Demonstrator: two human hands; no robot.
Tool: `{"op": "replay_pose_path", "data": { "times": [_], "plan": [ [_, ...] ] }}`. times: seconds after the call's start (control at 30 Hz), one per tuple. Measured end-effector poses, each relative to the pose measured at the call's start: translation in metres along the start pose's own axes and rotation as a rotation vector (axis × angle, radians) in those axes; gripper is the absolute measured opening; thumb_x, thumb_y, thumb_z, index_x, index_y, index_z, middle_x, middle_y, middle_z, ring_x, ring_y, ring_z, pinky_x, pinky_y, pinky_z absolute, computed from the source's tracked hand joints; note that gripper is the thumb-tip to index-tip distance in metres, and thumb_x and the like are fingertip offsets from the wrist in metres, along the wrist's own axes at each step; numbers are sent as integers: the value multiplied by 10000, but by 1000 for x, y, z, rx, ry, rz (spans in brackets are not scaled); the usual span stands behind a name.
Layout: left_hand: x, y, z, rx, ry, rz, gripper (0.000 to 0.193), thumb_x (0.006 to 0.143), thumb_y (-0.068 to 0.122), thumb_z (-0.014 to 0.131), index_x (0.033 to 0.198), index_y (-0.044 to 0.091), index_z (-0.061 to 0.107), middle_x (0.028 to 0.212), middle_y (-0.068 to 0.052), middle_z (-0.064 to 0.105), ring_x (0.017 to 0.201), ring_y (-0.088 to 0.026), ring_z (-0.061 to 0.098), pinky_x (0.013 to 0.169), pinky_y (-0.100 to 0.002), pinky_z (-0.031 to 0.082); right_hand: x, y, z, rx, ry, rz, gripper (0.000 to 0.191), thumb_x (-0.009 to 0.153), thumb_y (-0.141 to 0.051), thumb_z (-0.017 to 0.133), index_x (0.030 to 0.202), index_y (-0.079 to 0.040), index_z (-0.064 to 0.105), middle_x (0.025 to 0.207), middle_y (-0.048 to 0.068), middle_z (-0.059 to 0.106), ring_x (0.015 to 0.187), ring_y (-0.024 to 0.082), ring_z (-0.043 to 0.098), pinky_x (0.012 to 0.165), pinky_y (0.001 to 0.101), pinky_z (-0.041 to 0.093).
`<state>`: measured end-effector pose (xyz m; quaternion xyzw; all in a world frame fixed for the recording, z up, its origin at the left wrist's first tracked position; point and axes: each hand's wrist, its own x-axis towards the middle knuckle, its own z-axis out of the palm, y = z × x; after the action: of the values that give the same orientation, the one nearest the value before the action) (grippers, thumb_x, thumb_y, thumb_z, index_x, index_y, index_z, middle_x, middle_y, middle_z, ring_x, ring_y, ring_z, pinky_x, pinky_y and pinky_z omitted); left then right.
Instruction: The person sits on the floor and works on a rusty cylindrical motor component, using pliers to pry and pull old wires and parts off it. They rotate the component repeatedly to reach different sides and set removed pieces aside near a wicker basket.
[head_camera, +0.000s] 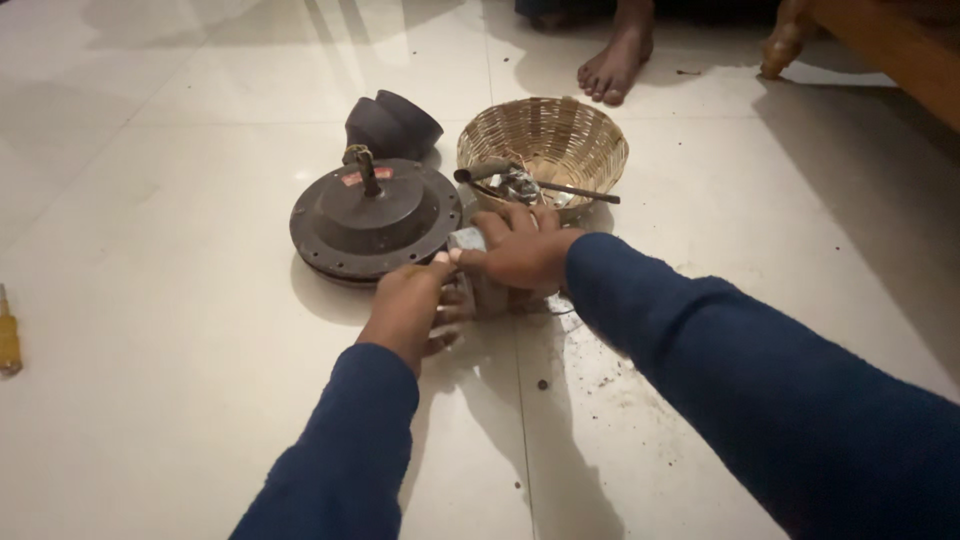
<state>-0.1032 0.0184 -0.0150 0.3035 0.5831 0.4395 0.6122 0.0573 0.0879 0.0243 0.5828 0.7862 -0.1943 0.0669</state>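
Left hand (408, 303) and right hand (518, 248) are both wrapped around a small grey block (470, 243) beside the round motor housing (374, 218), fingers clamped on it. Most of the block's buried under the knuckles, so its shape is anyone's guess. The yellow tool (8, 340) is cut off at the left edge.

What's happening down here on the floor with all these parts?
A person in dark blue sleeves is working on a white tiled floor. Both hands, the left hand and the right hand, are closed around a small grey metal part held between them. Just beyond sits a round dark motor housing with a short shaft, a dark cup-shaped cover, and a woven basket holding tools. Another person's bare foot shows nearby.
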Motion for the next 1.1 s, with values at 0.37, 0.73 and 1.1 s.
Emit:
{"op": "replay_pose_path", "data": {
  "times": [0.37,0.73,1.1],
  "plan": [
    [-4,-7,6,235,120,309,321,981,251,614,937,-51,713,694,-123,656,544,-204,672,519,-361,577,-2,1,-2,19,-10,6,885,887,-745,390,1619,-281,207,1695,163,45,1537,507,-52,1230,650,79],
    [8,-8,29,140,313,169,404,953,344,566,889,-9,751,652,-129,661,502,-221,610,471,-389,464,-1,5,4,-30,8,-44,862,896,-748,346,1616,-293,213,1703,152,20,1523,532,-112,1220,670,14],
    [37,-3,1,249,165,139,515,979,462,584,924,-33,717,717,-106,643,533,-204,588,477,-382,453,4,6,7,-297,-7,-215,707,947,-689,197,1575,-397,337,1692,170,93,1535,510,-92,1244,644,-56]
  ]
}}
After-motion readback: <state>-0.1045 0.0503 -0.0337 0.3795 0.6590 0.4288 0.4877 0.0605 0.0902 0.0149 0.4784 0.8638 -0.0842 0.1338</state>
